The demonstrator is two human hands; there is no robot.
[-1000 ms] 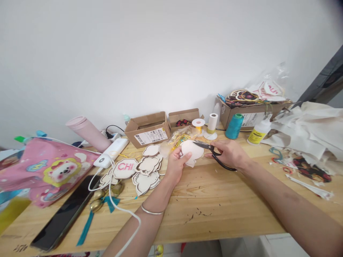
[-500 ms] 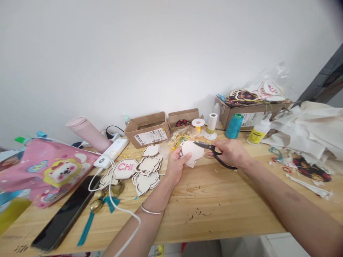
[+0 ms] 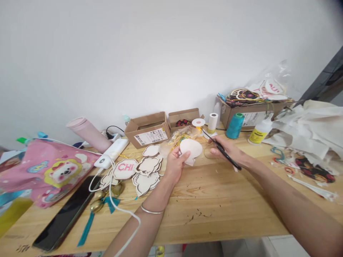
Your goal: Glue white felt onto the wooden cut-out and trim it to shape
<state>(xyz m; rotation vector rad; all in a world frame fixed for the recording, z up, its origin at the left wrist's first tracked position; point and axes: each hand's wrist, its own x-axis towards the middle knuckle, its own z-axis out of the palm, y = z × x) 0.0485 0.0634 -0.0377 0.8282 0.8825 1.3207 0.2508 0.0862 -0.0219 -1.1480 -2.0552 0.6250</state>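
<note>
While the scissors [image 3: 224,152] had their blades at the rim of the white cutout [image 3: 192,146] half a second ago, they now stand clear of it, swung so the tips point toward the far edge of the worktop [image 3: 214,203]. Fingers of the left hand [image 3: 175,162] grip the cutout at its lower left, thumb across its face, over the worktop's far half. The right hand [image 3: 229,148] has its fingers around the scissors' handles; whether the blades are parted cannot be told. Cutting seems paused, a small tab jutting from the cutout's lower edge.

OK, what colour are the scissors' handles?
The scissors' handles are black, seen best in the head view.
</note>
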